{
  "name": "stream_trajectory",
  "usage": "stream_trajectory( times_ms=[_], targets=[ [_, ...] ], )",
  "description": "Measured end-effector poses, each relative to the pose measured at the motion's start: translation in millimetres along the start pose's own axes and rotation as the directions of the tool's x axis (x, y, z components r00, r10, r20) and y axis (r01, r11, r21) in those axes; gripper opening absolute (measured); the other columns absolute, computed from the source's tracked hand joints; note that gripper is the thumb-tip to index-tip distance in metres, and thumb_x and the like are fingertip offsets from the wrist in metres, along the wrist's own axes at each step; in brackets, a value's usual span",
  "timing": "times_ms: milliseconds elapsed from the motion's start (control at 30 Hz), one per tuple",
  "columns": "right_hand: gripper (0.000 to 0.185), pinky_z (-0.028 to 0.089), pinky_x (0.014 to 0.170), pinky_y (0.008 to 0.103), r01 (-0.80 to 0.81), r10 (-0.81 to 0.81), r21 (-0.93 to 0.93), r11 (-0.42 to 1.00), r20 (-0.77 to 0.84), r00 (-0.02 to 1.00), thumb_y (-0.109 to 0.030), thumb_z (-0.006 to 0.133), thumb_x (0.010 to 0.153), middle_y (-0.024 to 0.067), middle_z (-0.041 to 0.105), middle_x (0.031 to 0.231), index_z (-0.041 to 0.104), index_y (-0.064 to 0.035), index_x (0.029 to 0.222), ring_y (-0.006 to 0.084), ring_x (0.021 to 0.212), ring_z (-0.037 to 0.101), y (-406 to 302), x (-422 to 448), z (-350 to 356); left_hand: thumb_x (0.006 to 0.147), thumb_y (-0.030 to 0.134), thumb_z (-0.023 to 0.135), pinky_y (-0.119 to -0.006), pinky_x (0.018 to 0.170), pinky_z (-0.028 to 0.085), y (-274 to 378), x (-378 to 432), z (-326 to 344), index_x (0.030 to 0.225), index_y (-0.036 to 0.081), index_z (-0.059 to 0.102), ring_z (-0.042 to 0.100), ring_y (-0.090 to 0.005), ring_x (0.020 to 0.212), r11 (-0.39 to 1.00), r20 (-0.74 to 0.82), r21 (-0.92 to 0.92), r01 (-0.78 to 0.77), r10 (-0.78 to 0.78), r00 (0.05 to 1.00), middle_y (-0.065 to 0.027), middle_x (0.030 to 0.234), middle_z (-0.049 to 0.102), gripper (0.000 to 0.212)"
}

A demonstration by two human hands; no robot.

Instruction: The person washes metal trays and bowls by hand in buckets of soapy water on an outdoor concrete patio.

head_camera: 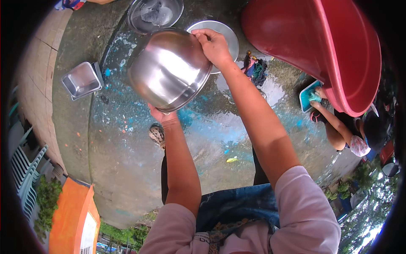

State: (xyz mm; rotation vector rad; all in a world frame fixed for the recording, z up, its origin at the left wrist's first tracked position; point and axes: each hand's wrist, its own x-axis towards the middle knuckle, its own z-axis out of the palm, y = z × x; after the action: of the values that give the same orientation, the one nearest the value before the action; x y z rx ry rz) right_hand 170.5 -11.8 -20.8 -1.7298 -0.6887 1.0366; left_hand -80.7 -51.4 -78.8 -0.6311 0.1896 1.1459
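A large shiny stainless steel bowl (169, 70) is held up tilted, its outer side facing me and its mouth turned away to the lower right. My right hand (215, 47) grips it by the upper right rim, thumb and fingers pinched there. At the lower rim, my left hand (162, 115) supports it; the fingers are partly hidden behind the metal. Behind the bowl, a round metal basin (233, 41) lies on the wet concrete, partly covered by my right hand. Another round basin (134, 19) above it holds greyish, sudsy contents.
A big red plastic tub (285, 28) stands at upper right. Crumpled cloths (258, 71) lie beside it. Rectangular metal pans (83, 81) sit at left. At right, another person's hands (315, 104) hold a cloth in a teal tray (306, 95). Paint-stained, wet concrete (219, 127) lies below.
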Motion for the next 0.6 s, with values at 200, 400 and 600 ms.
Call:
stream_trajectory(
  times_ms=[200, 400, 600],
  targets=[
    [0.063, 0.037, 0.092, 0.0355, -0.444, 0.443, -0.175, 0.879, -0.050, 0.895, -0.054, 0.046, 0.083, 0.0166, 0.054, 0.117, 0.055, 0.0007, 0.113, 0.0280, 0.111, 0.049, 2.3, 23.5, 25.6, 0.087, 0.030, 0.054, -0.045, 0.098, 0.035, 9.7, 7.6, 22.3, 0.123, 0.002, 0.045, 0.044, -0.0269, 0.115, 0.929, -0.095, 0.357, -0.101, 0.144, 0.985, -0.0114, 0.125, 0.048, 0.047],
    [0.068, 0.046, 0.082, 0.0361, -0.644, 0.649, 0.427, 0.635, 0.157, 0.744, -0.049, 0.063, 0.074, 0.0174, 0.057, 0.110, 0.055, 0.0089, 0.109, 0.0251, 0.096, 0.057, 60.5, 32.7, -3.3, 0.083, 0.040, 0.057, -0.042, 0.098, 0.035, -4.8, 12.4, 35.9, 0.122, 0.006, 0.047, 0.045, -0.0247, 0.114, 0.703, -0.076, 0.708, -0.061, 0.162, 0.984, -0.0080, 0.123, 0.050, 0.053],
    [0.025, 0.046, 0.050, 0.0282, -0.359, 0.426, 0.630, 0.688, 0.049, 0.903, -0.030, 0.064, 0.082, 0.0045, 0.060, 0.080, 0.059, -0.0064, 0.089, 0.0113, 0.060, 0.053, 47.7, 10.5, 6.4, 0.088, 0.046, 0.048, -0.039, 0.096, 0.037, 25.7, 14.5, 66.9, 0.124, 0.006, 0.044, 0.047, -0.0233, 0.111, 0.520, -0.191, 0.849, 0.096, 0.131, 0.973, -0.0065, 0.121, 0.050, 0.054]
  ],
)
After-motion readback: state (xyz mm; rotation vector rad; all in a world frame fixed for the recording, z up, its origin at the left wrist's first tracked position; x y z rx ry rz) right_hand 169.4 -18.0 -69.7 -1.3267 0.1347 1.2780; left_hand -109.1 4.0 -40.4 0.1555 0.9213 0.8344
